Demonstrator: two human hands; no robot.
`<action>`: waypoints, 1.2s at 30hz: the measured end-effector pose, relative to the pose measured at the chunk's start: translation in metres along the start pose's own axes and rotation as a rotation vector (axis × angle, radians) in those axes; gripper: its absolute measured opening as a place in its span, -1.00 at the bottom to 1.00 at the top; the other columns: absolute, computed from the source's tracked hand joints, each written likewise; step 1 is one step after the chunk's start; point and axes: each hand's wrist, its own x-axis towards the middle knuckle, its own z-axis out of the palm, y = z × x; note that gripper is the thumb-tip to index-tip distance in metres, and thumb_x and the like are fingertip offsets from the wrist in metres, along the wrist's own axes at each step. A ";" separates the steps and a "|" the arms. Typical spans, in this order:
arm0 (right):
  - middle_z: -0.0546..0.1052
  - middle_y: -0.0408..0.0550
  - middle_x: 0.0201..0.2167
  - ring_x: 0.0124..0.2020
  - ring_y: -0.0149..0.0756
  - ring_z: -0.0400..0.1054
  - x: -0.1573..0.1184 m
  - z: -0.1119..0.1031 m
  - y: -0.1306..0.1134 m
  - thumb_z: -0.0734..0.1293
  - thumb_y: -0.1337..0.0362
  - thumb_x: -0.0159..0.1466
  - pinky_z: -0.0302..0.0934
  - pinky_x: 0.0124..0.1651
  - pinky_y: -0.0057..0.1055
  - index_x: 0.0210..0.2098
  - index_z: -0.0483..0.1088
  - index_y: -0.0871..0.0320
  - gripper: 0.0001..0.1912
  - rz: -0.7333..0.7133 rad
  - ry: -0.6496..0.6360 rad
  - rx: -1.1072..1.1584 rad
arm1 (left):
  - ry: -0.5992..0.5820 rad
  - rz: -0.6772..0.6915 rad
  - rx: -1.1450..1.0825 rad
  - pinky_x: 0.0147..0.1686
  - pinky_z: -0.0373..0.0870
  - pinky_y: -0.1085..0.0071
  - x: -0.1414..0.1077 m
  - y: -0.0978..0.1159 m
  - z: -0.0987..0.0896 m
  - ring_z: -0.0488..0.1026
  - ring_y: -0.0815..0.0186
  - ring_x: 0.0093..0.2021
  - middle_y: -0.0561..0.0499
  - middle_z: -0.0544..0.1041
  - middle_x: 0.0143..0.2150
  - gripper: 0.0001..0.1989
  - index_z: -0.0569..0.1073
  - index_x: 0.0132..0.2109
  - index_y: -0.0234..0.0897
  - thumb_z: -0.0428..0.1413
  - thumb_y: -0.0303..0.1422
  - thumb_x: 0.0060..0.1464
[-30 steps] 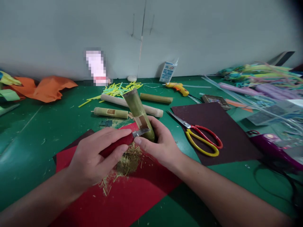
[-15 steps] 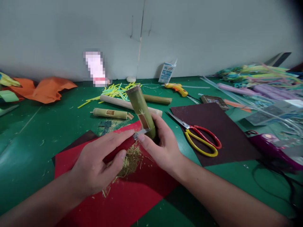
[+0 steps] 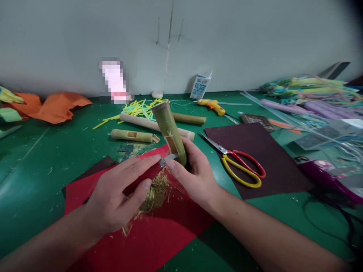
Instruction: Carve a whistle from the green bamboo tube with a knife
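Note:
My left hand [image 3: 116,190] is closed around the red handle of a knife [image 3: 146,175]. Its short metal blade lies at the lower edge of a rectangular opening cut in a bamboo tube [image 3: 166,122]. The tube stands tilted, its top leaning left and away. Wrapped round its lower part is my right hand [image 3: 195,173], with the thumb close to the blade. Under both hands, fine bamboo shavings [image 3: 155,192] are heaped on a red sheet [image 3: 133,241]. A second bamboo piece with a similar opening [image 3: 141,136] lies beyond my left hand.
Scissors with red and yellow handles [image 3: 242,166] rest on a dark sheet [image 3: 272,177] to the right. Behind are a pale stick [image 3: 141,121], yellow-green strips [image 3: 138,109] and a yellow glue gun [image 3: 211,105]. A purple tool with a cord [image 3: 326,173] sits far right.
Almost nothing differs. The knife blade and both hands keep nearly the same place at the bamboo tube's opening.

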 end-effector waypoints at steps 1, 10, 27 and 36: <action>0.46 -0.09 -0.20 -0.23 -0.30 0.33 0.000 0.000 0.001 0.36 0.16 0.18 0.27 -0.20 -0.34 0.03 0.27 0.09 -0.56 -0.010 0.003 -0.002 | -0.006 0.001 -0.006 0.04 0.36 0.46 0.000 0.000 0.000 0.40 0.32 0.05 0.04 0.43 0.13 -0.52 0.25 0.24 -0.14 0.01 -0.44 0.19; 0.43 -0.10 -0.22 -0.27 -0.36 0.30 -0.001 0.007 0.005 0.31 0.13 0.25 0.26 -0.19 -0.36 0.09 0.23 0.06 -0.55 0.051 -0.015 0.146 | -0.042 -0.025 -0.029 0.08 0.36 0.41 0.001 0.000 0.002 0.37 0.27 0.12 0.02 0.37 0.19 -0.51 0.20 0.27 -0.07 0.01 -0.42 0.21; 0.44 -0.12 -0.29 -0.33 -0.38 0.32 -0.006 0.018 -0.002 0.29 0.06 0.27 0.26 -0.30 -0.42 0.03 0.28 0.07 -0.61 0.155 0.049 0.160 | -0.020 -0.051 -0.037 0.00 0.40 0.36 0.001 0.005 0.010 0.38 0.27 0.05 -0.06 0.37 0.12 -0.49 0.14 0.31 -0.09 -0.06 -0.45 0.25; 0.41 -0.15 -0.36 -0.39 -0.41 0.26 -0.003 0.020 0.002 0.32 0.03 0.22 0.23 -0.35 -0.45 -0.14 0.33 0.11 -0.67 0.199 0.090 0.186 | 0.013 -0.081 -0.016 0.00 0.40 0.33 -0.001 0.005 0.016 0.38 0.25 0.03 -0.08 0.37 0.08 -0.51 0.15 0.30 -0.11 -0.06 -0.44 0.25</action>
